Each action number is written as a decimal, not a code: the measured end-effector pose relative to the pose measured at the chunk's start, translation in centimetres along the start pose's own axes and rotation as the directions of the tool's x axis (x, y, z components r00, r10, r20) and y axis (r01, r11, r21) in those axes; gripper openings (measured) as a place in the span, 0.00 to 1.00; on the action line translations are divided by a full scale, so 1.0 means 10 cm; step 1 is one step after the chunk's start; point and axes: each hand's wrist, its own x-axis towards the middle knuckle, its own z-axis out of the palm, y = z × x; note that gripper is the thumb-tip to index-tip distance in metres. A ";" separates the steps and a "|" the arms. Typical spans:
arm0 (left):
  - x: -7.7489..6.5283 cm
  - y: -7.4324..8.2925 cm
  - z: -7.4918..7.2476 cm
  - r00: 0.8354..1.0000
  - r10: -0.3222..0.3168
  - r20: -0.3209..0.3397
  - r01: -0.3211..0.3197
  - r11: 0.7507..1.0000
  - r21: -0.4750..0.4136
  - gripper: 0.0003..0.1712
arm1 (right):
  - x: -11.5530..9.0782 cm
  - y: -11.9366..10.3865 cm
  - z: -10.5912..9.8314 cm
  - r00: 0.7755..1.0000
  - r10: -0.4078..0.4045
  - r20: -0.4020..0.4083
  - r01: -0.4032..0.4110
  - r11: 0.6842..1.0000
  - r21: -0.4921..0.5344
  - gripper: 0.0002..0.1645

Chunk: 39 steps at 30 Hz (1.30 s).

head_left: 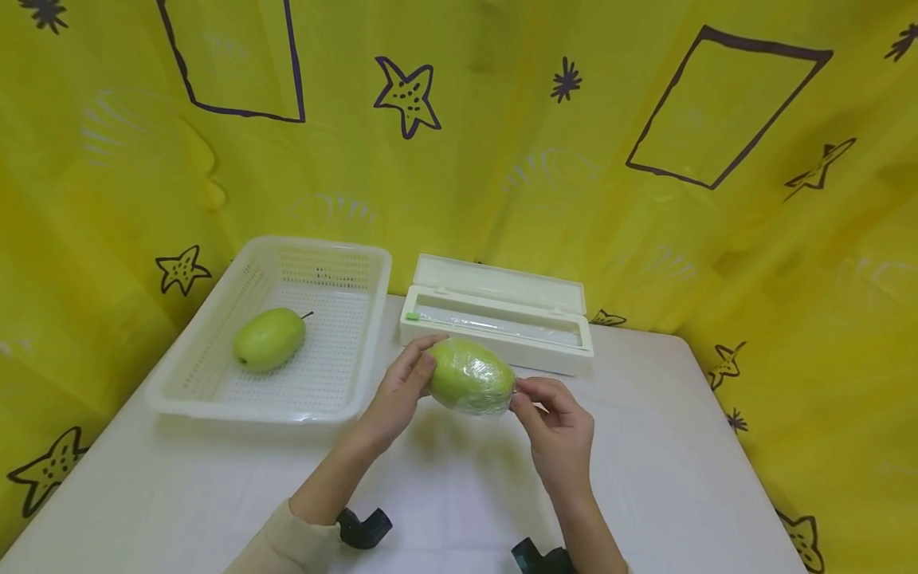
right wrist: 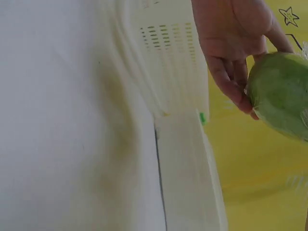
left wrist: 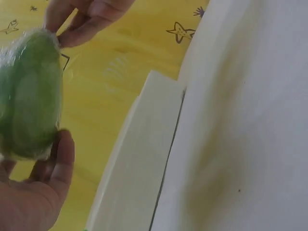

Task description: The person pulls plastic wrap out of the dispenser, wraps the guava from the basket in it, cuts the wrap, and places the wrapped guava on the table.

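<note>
A pale green oval melon (head_left: pixel 469 376) in shiny, wrinkled cling film (head_left: pixel 479 368) is held above the table. My left hand (head_left: pixel 398 391) grips its left end between thumb and fingers; the left wrist view shows that hand (left wrist: pixel 33 199) below the melon (left wrist: pixel 31 96). At the other end, my right hand (head_left: pixel 561 434) pinches the gathered film between thumb and fingertips. In the right wrist view the left hand (right wrist: pixel 238 38) curls at the melon's (right wrist: pixel 281 91) end, while my right hand is almost wholly out of frame.
A white plastic basket (head_left: pixel 315 410) stands at the left with an unwrapped green melon (head_left: pixel 269 340) in it. Behind my hands, a white cling film dispenser (head_left: pixel 502 348) has its lid (head_left: pixel 500 281) raised. A yellow patterned curtain (head_left: pixel 473 159) hangs behind the white table (head_left: pixel 660 478).
</note>
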 end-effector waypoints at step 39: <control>-0.01 0.00 0.20 0.958 -0.286 -0.020 0.286 0.958 0.004 0.28 | 0.06 0.11 -0.04 0.917 -0.371 0.148 0.393 0.904 -0.167 0.16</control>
